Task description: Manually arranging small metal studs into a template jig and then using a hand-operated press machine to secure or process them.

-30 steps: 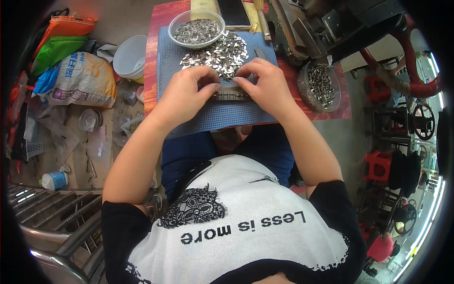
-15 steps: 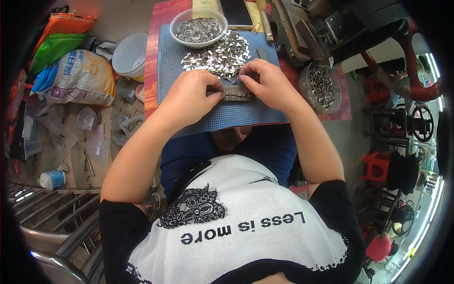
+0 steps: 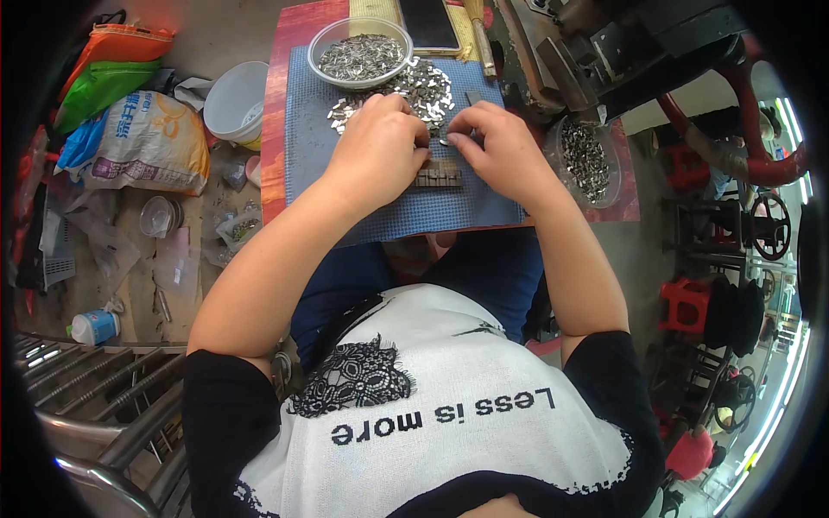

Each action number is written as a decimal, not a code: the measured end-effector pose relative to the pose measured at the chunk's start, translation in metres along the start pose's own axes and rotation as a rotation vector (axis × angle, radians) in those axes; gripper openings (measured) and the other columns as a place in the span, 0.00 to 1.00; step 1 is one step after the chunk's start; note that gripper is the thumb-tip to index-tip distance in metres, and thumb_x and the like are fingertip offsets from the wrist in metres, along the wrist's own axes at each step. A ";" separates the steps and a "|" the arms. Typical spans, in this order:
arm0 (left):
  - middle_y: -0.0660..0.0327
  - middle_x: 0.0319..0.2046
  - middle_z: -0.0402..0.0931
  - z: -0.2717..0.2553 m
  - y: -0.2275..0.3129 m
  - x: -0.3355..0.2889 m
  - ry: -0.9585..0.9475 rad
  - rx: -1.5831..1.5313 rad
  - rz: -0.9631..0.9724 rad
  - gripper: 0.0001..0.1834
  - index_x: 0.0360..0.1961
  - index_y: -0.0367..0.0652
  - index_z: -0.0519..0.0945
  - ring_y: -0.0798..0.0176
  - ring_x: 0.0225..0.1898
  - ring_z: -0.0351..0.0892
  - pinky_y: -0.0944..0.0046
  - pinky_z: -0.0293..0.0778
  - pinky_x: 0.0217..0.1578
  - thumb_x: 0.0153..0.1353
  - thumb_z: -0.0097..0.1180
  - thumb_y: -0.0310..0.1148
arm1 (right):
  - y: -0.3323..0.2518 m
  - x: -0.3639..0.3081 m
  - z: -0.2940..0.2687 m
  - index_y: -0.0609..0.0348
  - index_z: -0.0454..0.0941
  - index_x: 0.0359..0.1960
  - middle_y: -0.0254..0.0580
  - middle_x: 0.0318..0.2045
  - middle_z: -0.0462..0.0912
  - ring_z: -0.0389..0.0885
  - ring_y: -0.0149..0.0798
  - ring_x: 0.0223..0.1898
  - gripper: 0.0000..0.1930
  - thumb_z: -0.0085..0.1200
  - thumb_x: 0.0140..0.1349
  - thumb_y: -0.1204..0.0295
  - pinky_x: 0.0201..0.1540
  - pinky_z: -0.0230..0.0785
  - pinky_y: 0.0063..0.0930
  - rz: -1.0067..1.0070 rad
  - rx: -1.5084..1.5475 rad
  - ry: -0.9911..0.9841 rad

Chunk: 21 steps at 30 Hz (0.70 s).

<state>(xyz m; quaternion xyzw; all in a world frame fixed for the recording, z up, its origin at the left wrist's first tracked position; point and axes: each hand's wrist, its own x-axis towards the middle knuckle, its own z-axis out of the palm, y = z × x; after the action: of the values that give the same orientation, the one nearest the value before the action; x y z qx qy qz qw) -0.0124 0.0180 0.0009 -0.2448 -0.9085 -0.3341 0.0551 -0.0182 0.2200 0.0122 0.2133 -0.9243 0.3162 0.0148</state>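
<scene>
On the blue textured mat lies a small grooved metal block with a row of short segments along it. My left hand is over the block's left end, its fingers curled and the thumb near the index finger; what they pinch, if anything, is hidden. My right hand is just above and right of the block, thumb and forefinger drawn close together by a tiny metal piece; whether they grip it is too small to tell. Beyond my hands spreads a loose heap of small shiny metal pieces.
A clear round bowl of metal pieces stands on the mat's far side. Further back lie a phone and a brush. On the right are a clear tub of darker pieces and a dark machine. A white bucket stands left.
My left hand has moved up and right, from the block's left end toward the heap. My right hand has shifted slightly right, off the block, leaving more of its top showing.
</scene>
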 end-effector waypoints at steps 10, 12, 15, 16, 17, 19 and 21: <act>0.50 0.35 0.80 -0.014 -0.002 -0.008 0.013 -0.154 -0.070 0.09 0.41 0.35 0.80 0.50 0.40 0.80 0.57 0.75 0.45 0.59 0.59 0.25 | 0.000 0.001 0.007 0.64 0.83 0.35 0.47 0.32 0.82 0.82 0.47 0.37 0.07 0.61 0.57 0.73 0.42 0.75 0.36 -0.098 -0.053 0.022; 0.50 0.36 0.82 -0.019 -0.006 -0.014 0.022 -0.236 -0.114 0.08 0.43 0.33 0.79 0.56 0.38 0.82 0.61 0.76 0.42 0.63 0.57 0.24 | -0.010 -0.002 0.004 0.65 0.82 0.35 0.46 0.31 0.84 0.83 0.44 0.33 0.07 0.61 0.57 0.74 0.39 0.76 0.33 0.039 0.182 -0.011; 0.47 0.35 0.82 -0.024 -0.007 -0.019 0.029 -0.351 -0.206 0.08 0.39 0.32 0.79 0.45 0.40 0.82 0.55 0.76 0.43 0.61 0.58 0.26 | -0.020 -0.009 0.006 0.66 0.81 0.35 0.45 0.29 0.84 0.83 0.43 0.29 0.07 0.60 0.57 0.75 0.37 0.77 0.32 0.027 0.337 -0.074; 0.47 0.35 0.82 -0.025 -0.008 -0.020 0.029 -0.351 -0.206 0.08 0.39 0.32 0.79 0.45 0.40 0.82 0.55 0.76 0.43 0.61 0.58 0.26 | -0.026 -0.010 0.004 0.66 0.81 0.34 0.44 0.32 0.83 0.82 0.43 0.34 0.07 0.60 0.57 0.75 0.41 0.76 0.32 0.095 0.333 -0.155; 0.47 0.35 0.83 -0.026 -0.009 -0.020 0.003 -0.364 -0.235 0.08 0.39 0.33 0.79 0.45 0.39 0.82 0.55 0.77 0.42 0.61 0.58 0.26 | -0.023 -0.011 0.007 0.66 0.81 0.34 0.44 0.32 0.83 0.82 0.43 0.34 0.07 0.60 0.57 0.75 0.41 0.76 0.32 0.095 0.332 -0.155; 0.47 0.34 0.83 -0.026 -0.010 -0.021 -0.022 -0.378 -0.263 0.08 0.39 0.33 0.79 0.46 0.38 0.83 0.56 0.77 0.41 0.61 0.59 0.26 | -0.013 -0.014 0.017 0.65 0.80 0.34 0.45 0.38 0.81 0.80 0.44 0.42 0.07 0.61 0.56 0.75 0.47 0.74 0.33 -0.224 0.256 -0.066; 0.49 0.35 0.82 -0.023 -0.012 -0.022 -0.043 -0.419 -0.292 0.07 0.37 0.35 0.81 0.46 0.40 0.81 0.55 0.76 0.44 0.59 0.60 0.26 | -0.009 -0.017 0.015 0.65 0.79 0.34 0.45 0.41 0.78 0.77 0.46 0.47 0.07 0.61 0.56 0.75 0.50 0.72 0.34 -0.188 0.250 -0.116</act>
<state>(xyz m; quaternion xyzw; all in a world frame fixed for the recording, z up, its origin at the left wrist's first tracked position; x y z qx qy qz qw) -0.0006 -0.0131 0.0056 -0.1243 -0.8461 -0.5143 -0.0649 0.0019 0.2114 0.0023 0.3170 -0.8530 0.4131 -0.0355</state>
